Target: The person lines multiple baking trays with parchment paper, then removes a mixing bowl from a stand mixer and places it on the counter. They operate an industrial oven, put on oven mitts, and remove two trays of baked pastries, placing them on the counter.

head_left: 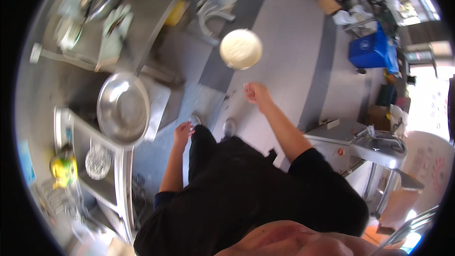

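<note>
Black cloth clothing point(246, 180) covers the wearer's body, nearest the camera. Right of the wide, round, polished steel basin point(124, 114), the bare left hand point(182, 132) hangs apart from it, fingers loosely bent, nothing seen between them. Farther right of the basin, the bare right hand point(256, 94) has its fingers curled inward; whether they enclose anything small cannot be told. Beyond this hand, forward and right of the basin, lies the round, cream-coloured container point(241, 49), touched by neither hand, its support unclear. Progress: no handling is evident at this moment; what is complete and what remains cannot be judged. Materials and shapes: the container's pale top appears matt and slightly uneven; behind the basin sit a silvery, crinkled round piece point(98, 161) and a soft-looking yellow packet point(64, 170); forward of it extends a flat grey metal worktop point(156, 0); well to its right stands a steel sink point(372, 148) with a curved tap; farthest, forward and right, is a box-shaped blue plastic bin point(365, 51).
</note>
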`<state>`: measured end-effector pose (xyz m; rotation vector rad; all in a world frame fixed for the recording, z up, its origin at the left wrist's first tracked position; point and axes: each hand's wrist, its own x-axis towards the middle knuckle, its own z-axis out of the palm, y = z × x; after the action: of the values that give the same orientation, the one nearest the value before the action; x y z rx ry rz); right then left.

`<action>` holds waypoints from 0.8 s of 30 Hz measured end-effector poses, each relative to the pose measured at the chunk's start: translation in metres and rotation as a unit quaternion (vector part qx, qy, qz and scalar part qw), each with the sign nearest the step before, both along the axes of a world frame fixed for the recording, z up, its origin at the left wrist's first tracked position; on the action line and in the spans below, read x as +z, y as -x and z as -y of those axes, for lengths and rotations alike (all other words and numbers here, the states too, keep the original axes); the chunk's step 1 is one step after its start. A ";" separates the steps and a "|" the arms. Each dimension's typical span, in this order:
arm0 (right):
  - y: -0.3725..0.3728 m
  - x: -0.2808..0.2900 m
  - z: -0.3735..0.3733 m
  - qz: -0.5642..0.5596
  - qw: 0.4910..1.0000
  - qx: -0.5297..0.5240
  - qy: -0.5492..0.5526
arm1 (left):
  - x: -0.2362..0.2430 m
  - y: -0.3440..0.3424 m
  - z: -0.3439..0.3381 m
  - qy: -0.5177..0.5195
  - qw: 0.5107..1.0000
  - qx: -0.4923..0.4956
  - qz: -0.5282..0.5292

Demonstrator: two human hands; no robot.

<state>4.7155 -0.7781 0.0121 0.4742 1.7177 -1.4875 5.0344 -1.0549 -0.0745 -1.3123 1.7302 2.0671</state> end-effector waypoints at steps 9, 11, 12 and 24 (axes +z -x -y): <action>0.120 -0.132 -0.133 0.142 0.972 -0.158 -0.102 | -0.101 0.266 0.019 -0.058 0.988 -0.121 0.071; 0.151 -0.166 -0.147 0.156 0.967 -0.141 -0.142 | -0.157 0.322 0.028 -0.032 0.978 -0.159 0.127; 0.167 -0.184 -0.154 0.168 0.960 -0.127 -0.182 | -0.189 0.354 0.036 0.025 0.969 -0.218 0.111; 0.433 -0.389 -0.078 0.057 0.981 -0.046 -0.179 | -0.388 0.542 0.073 0.129 0.967 -0.144 0.168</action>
<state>4.2827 -0.6998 -0.3770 0.8216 1.8974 -1.1874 4.4923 -1.1279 -0.4622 -1.2914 1.9354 1.4106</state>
